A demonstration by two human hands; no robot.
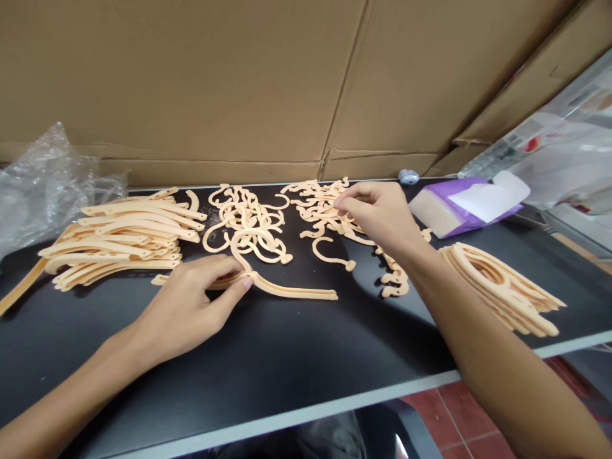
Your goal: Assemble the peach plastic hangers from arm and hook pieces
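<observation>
left hand (191, 306): I pinch a hanger bar (287, 290) flat on the surface (287, 370)
right hand (377, 213): fingers pinch a hook from the far hook pile (320, 207)

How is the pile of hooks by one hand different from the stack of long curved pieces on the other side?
The hook pile is loose and tangled; the stack of curved bars lies neatly layered. The hooks are short and curly; the bars are long and gently arched. The right hand touches the hooks; no hand touches the stack. Both are peach plastic.

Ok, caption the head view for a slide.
Left hand pins a peach hanger bar to the black table while the right hand picks at a heap of hooks.
</observation>
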